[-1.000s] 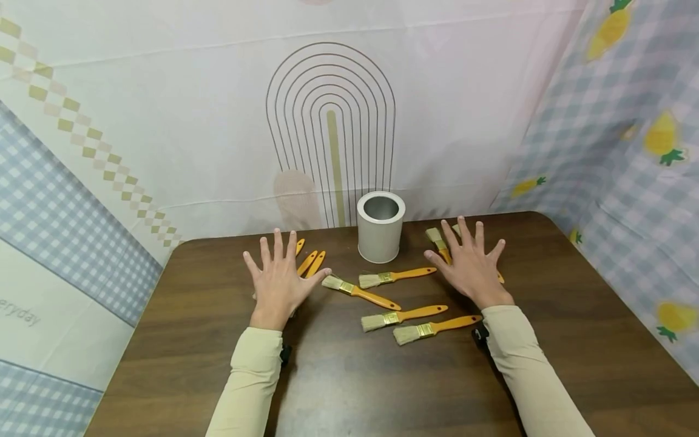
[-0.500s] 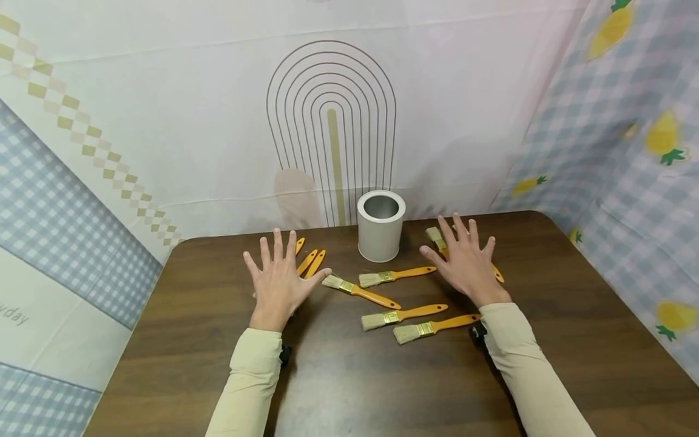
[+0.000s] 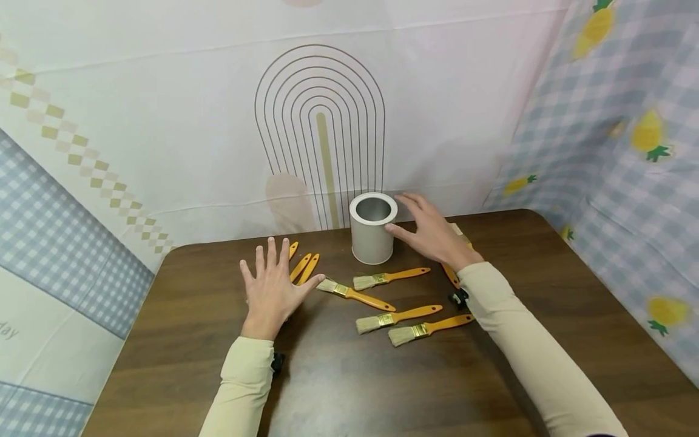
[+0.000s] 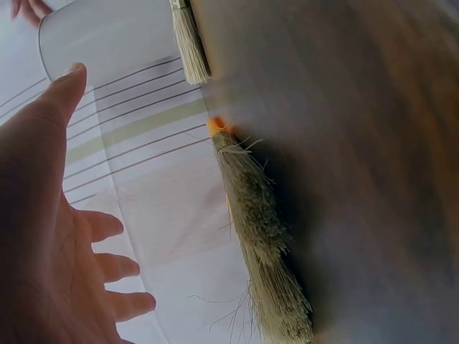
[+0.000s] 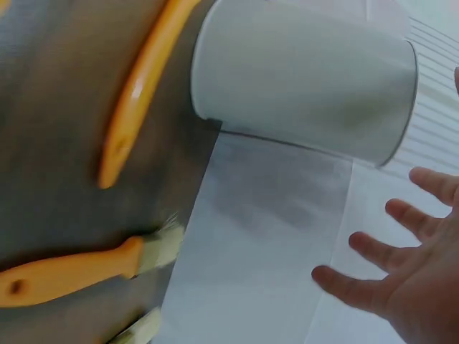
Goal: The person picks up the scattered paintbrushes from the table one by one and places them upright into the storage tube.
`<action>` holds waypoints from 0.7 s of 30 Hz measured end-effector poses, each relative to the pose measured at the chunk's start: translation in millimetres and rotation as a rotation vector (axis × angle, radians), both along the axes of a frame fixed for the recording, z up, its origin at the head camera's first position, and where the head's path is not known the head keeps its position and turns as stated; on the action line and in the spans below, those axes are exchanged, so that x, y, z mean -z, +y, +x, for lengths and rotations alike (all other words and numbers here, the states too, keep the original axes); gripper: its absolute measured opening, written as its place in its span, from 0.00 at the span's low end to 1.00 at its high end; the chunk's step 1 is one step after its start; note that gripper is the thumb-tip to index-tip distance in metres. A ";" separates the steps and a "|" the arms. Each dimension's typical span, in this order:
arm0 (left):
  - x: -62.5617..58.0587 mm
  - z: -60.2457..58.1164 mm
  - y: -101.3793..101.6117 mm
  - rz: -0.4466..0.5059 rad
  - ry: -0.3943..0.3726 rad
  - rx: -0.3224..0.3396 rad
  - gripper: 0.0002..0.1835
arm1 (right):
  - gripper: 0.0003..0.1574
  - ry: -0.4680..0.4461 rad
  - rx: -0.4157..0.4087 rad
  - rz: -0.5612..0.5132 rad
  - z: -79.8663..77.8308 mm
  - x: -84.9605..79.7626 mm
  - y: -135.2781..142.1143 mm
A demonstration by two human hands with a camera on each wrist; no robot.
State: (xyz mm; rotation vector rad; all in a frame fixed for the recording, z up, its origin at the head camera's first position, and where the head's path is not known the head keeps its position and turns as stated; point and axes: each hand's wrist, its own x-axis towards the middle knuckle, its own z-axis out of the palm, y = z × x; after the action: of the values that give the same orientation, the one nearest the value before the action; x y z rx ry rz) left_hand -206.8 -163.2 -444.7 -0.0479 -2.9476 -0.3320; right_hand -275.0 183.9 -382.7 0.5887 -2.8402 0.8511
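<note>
A white open-topped can (image 3: 372, 230) stands upright at the back of the dark wooden table (image 3: 349, 376). My right hand (image 3: 431, 233) hovers just right of the can with fingers spread; in the right wrist view the fingers (image 5: 409, 287) stand apart from the can (image 5: 308, 79). My left hand (image 3: 272, 288) lies flat, fingers spread, on the table beside orange brush handles (image 3: 304, 267). The left wrist view shows the open palm (image 4: 43, 236) next to a brush's bristles (image 4: 262, 236). Neither hand holds anything.
Several orange-handled paintbrushes lie loose in front of the can: one (image 3: 355, 294), another (image 3: 390, 277), two nearer (image 3: 398, 315) (image 3: 428, 328). More brushes (image 3: 451, 274) are partly hidden behind my right forearm. Patterned cloth walls (image 3: 164, 121) close in the table's back and sides.
My right hand has lifted off the brushes at the right and moved left to the side of the can. My left hand has stayed flat in place.
</note>
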 end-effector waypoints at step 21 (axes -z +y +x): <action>-2.6 4.7 -10.4 0.127 -0.039 0.040 0.53 | 0.59 -0.063 -0.041 -0.176 -36.9 25.9 -43.8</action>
State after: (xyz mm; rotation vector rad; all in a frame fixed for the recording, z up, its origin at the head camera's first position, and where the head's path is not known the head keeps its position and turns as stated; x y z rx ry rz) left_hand -202.1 -173.6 -442.1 -0.0850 -2.9599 -0.5312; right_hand -311.8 140.1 -408.5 0.6079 -2.7772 1.1309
